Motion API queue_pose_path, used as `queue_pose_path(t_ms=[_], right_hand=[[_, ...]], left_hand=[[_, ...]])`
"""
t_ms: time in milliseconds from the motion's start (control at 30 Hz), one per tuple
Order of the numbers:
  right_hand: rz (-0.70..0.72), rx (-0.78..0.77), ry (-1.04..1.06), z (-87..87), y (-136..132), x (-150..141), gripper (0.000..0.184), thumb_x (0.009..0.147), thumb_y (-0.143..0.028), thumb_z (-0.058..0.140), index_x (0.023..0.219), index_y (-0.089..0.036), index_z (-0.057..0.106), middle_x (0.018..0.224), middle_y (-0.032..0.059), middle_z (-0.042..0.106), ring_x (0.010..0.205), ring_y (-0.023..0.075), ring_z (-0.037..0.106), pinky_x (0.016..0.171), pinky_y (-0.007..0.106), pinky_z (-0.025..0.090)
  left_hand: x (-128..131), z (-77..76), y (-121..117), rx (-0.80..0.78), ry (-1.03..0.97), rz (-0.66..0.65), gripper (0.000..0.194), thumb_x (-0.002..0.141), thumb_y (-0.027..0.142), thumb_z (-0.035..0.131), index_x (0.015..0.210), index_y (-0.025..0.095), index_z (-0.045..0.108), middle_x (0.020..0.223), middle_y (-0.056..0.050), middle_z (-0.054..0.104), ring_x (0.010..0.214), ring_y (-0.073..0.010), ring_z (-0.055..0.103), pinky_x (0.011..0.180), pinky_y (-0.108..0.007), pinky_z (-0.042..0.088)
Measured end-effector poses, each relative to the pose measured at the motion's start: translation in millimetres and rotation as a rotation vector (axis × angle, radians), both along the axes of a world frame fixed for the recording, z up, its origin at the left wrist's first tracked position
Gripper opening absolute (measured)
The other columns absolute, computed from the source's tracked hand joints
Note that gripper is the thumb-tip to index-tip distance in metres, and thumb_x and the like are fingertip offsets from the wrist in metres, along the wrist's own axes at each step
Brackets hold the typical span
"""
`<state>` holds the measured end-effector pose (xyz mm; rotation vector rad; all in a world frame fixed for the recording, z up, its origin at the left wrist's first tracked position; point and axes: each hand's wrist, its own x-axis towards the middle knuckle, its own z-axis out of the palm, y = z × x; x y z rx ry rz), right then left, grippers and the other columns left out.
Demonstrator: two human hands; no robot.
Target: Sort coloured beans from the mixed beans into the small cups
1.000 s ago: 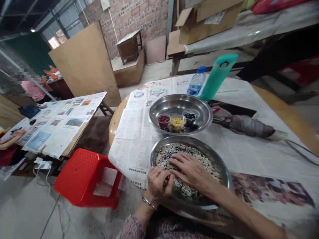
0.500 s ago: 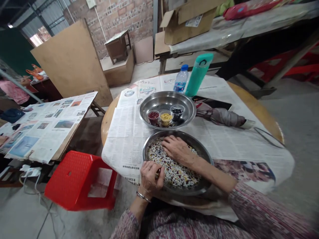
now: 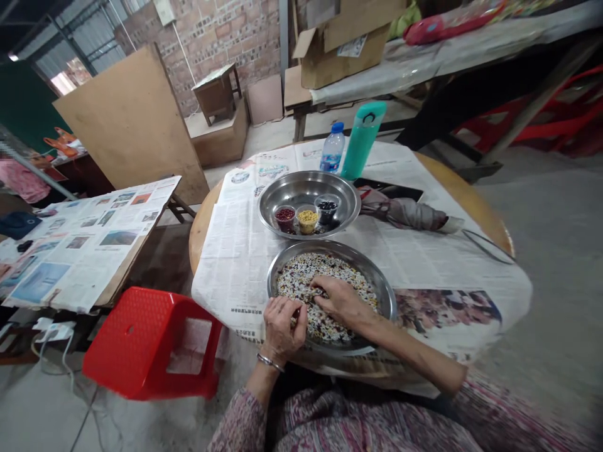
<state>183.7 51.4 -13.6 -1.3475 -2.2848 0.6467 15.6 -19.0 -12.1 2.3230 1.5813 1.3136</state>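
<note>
A steel pan (image 3: pixel 384 292) full of mixed white, dark and red beans (image 3: pixel 339 273) lies near the table's front edge. My left hand (image 3: pixel 281 328) rests curled at the pan's near left rim, fingers closed on something I cannot make out. My right hand (image 3: pixel 340 299) lies on the beans in the middle of the pan, its fingertips pinched together at the beans. Behind it a second steel pan (image 3: pixel 308 186) holds three small cups: red beans (image 3: pixel 285 216), yellow beans (image 3: pixel 308 218) and black beans (image 3: pixel 327 206).
Newspaper (image 3: pixel 235 251) covers the round wooden table. A water bottle (image 3: pixel 332 148), a teal flask (image 3: pixel 361 139) and a folded grey umbrella (image 3: pixel 405 213) lie at the back. A red plastic stool (image 3: pixel 146 342) stands at the left, beside another newspaper-covered table (image 3: pixel 80 238).
My right hand has drawn back from the pan's far side to its middle, close to my left hand. The view has shifted slightly.
</note>
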Motion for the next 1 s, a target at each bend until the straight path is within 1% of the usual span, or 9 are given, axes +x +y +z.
queue_pose_path(t_ms=[100, 167, 333, 400, 467, 567, 767, 867, 1000], right_hand=[[0.005, -0.112, 0.141, 6.0, 8.5, -17.4, 0.021, 0.079, -0.014, 0.051, 0.092, -0.019, 0.067, 0.084, 0.0036, 0.071, 0.080, 0.0188, 0.065, 0.079, 0.031, 0.049], [0.084, -0.109, 0.190, 9.9, 14.2, -26.3, 0.019, 0.080, -0.015, 0.052, 0.091, -0.018, 0.068, 0.084, 0.0039, 0.071, 0.078, 0.0180, 0.063, 0.077, 0.030, 0.048], [0.547, 0.118, 0.072, 17.2, 35.1, -41.0, 0.016, 0.089, -0.029, 0.059, 0.094, -0.020, 0.070, 0.105, 0.0092, 0.068, 0.101, 0.0223, 0.056, 0.091, 0.037, 0.043], [0.634, 0.209, -0.025, 19.0, 45.0, -43.2, 0.021, 0.088, -0.037, 0.061, 0.095, -0.020, 0.070, 0.109, 0.0108, 0.065, 0.104, 0.0241, 0.053, 0.095, 0.040, 0.040], [0.626, 0.270, -0.128, 20.7, 53.9, -42.3, 0.022, 0.089, -0.037, 0.060, 0.093, -0.018, 0.069, 0.107, 0.0117, 0.063, 0.102, 0.0242, 0.052, 0.093, 0.041, 0.040], [0.514, 0.290, -0.289, 24.9, 63.4, -33.7, 0.018, 0.091, -0.028, 0.053, 0.091, -0.016, 0.067, 0.104, 0.0122, 0.063, 0.099, 0.0230, 0.053, 0.086, 0.035, 0.041], [0.182, 0.094, -0.435, 35.0, 63.3, 9.3, 0.019, 0.091, -0.019, 0.047, 0.092, -0.017, 0.066, 0.095, 0.0100, 0.066, 0.084, 0.0192, 0.061, 0.072, 0.028, 0.040], [0.221, 0.019, -0.296, 38.5, 47.1, 34.5, 0.018, 0.091, -0.023, 0.049, 0.091, -0.019, 0.067, 0.091, 0.0078, 0.066, 0.082, 0.0192, 0.062, 0.073, 0.030, 0.042], [0.426, -0.007, -0.128, 42.4, 3.3, 49.8, 0.020, 0.092, -0.021, 0.047, 0.092, -0.020, 0.068, 0.090, 0.0058, 0.067, 0.082, 0.0177, 0.061, 0.075, 0.030, 0.045]], left_hand=[[-0.2, -0.8, 0.1, 0.008, -0.018, -0.002, 0.016, 0.095, 0.020, 0.050, 0.081, 0.018, 0.058, 0.072, -0.003, 0.061, 0.070, -0.0162, 0.055, 0.069, -0.031, 0.039], [-0.7, -1.8, 0.2, 0.006, -0.026, -0.001, 0.016, 0.095, 0.021, 0.050, 0.082, 0.018, 0.058, 0.072, -0.003, 0.062, 0.071, -0.0167, 0.056, 0.069, -0.032, 0.040], [-1.4, -2.6, 0.6, -0.009, -0.043, -0.018, 0.013, 0.094, 0.021, 0.051, 0.085, 0.019, 0.060, 0.081, -0.005, 0.068, 0.077, -0.0176, 0.060, 0.073, -0.033, 0.042], [-1.7, -2.5, 0.8, -0.008, -0.045, -0.028, 0.012, 0.094, 0.020, 0.052, 0.085, 0.019, 0.060, 0.082, -0.005, 0.069, 0.078, -0.0177, 0.061, 0.074, -0.033, 0.042], [-2.0, -2.7, 1.0, -0.004, -0.036, -0.030, 0.014, 0.094, 0.020, 0.052, 0.083, 0.018, 0.059, 0.077, -0.005, 0.066, 0.075, -0.0177, 0.059, 0.072, -0.033, 0.041], [-2.5, -3.8, 1.2, -0.008, -0.019, -0.025, 0.016, 0.095, 0.021, 0.051, 0.080, 0.018, 0.058, 0.070, -0.003, 0.062, 0.070, -0.0171, 0.056, 0.069, -0.032, 0.040], [-2.5, -5.4, 0.6, -0.024, -0.018, -0.037, 0.016, 0.095, 0.022, 0.051, 0.082, 0.018, 0.059, 0.072, -0.003, 0.062, 0.071, -0.0166, 0.055, 0.070, -0.031, 0.039], [-2.3, -5.2, 0.2, -0.023, -0.026, -0.032, 0.015, 0.095, 0.022, 0.052, 0.082, 0.018, 0.059, 0.072, -0.003, 0.062, 0.072, -0.0164, 0.055, 0.071, -0.031, 0.040], [-1.7, -4.7, -0.3, -0.033, -0.030, -0.025, 0.015, 0.095, 0.022, 0.052, 0.083, 0.018, 0.060, 0.073, -0.003, 0.062, 0.072, -0.0160, 0.056, 0.071, -0.031, 0.040]])
